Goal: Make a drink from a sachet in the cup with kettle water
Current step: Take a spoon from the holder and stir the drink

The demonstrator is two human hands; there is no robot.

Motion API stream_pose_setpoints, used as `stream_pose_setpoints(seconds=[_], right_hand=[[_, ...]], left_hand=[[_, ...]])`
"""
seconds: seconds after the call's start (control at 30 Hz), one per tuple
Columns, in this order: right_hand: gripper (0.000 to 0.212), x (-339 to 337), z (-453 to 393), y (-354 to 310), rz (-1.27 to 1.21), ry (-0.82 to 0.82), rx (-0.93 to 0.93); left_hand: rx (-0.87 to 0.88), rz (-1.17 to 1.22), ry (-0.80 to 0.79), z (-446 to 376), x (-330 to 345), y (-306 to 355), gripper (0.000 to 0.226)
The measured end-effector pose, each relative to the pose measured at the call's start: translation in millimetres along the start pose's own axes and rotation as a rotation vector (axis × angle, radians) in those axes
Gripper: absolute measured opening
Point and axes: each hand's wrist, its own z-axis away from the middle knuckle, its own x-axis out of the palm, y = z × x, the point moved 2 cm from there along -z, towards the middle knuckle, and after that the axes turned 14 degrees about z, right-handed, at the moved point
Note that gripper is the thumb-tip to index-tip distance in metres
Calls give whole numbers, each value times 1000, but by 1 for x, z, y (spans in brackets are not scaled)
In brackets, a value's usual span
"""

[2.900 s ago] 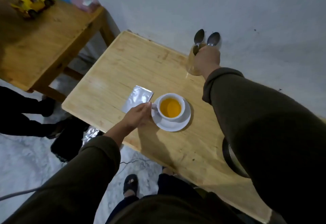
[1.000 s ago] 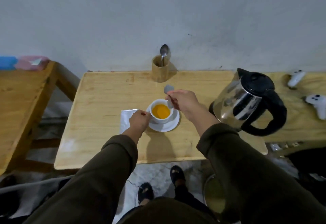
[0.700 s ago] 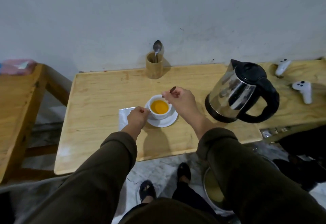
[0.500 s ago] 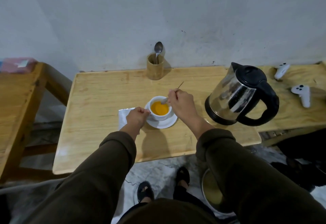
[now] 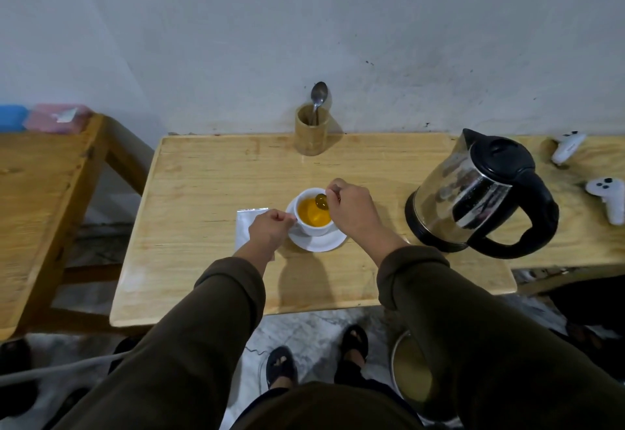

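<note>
A white cup (image 5: 306,226) full of orange drink stands on a white saucer (image 5: 321,243) in the middle of the wooden table (image 5: 209,193). My left hand (image 5: 269,228) pinches the cup's handle on its left side. My right hand (image 5: 351,206) holds a spoon (image 5: 321,200) whose bowl dips into the drink at the cup's far rim. A silver sachet (image 5: 244,226) lies flat to the left of the saucer, partly under my left hand. The steel kettle (image 5: 473,199) with a black lid and handle stands to the right.
A wooden holder (image 5: 311,135) with one spoon (image 5: 318,94) stands at the back by the wall. Two white controllers (image 5: 607,198) lie at the far right. A second wooden table (image 5: 37,199) is on the left. A metal bin (image 5: 411,368) sits on the floor by my feet.
My right hand took a spoon from the holder, brought it over the cup and lowered its bowl into the drink. My left hand has stayed on the cup's handle.
</note>
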Motion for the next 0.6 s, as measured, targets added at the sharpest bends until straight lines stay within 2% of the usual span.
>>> stream_pose_setpoints(seconds=[0.33, 0.47, 0.6], right_hand=[[29, 8, -5, 0, 19, -102, -25], [29, 6, -6, 1, 36, -156, -26], [26, 1, -8, 2, 91, -144, -52]], left_hand=[[-12, 24, 13, -1, 1, 0, 14], [-30, 58, 19, -1, 1, -2, 24], [-20, 46, 20, -2, 2, -1, 12]])
